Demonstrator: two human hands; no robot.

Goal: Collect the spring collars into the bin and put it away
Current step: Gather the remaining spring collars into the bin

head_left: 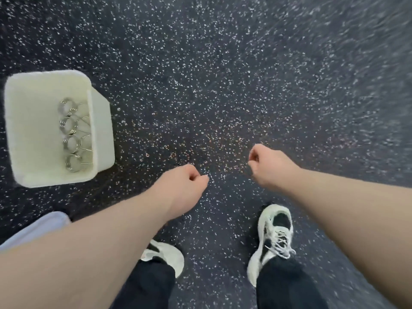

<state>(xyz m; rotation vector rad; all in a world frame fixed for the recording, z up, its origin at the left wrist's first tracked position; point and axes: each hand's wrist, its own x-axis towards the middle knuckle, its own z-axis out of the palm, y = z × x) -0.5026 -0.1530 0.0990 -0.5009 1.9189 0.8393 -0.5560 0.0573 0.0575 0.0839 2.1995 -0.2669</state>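
1. White plastic, the bin (33,130) sits on the speckled dark floor (223,74), off to my left and ahead of my feet. Its long side runs away from me.
2. Four metal spring collars (71,134) lie in a row inside the bin, along its right wall. I see none loose on the floor.
3. My left hand (182,188) hangs closer to the bin; my right hand (269,166) is well apart from it, on the far side.
4. Both hands are loosely curled and hold nothing that I can see.
5. I judge collecting done; lifting the bin calls for a reach left, left hand first.
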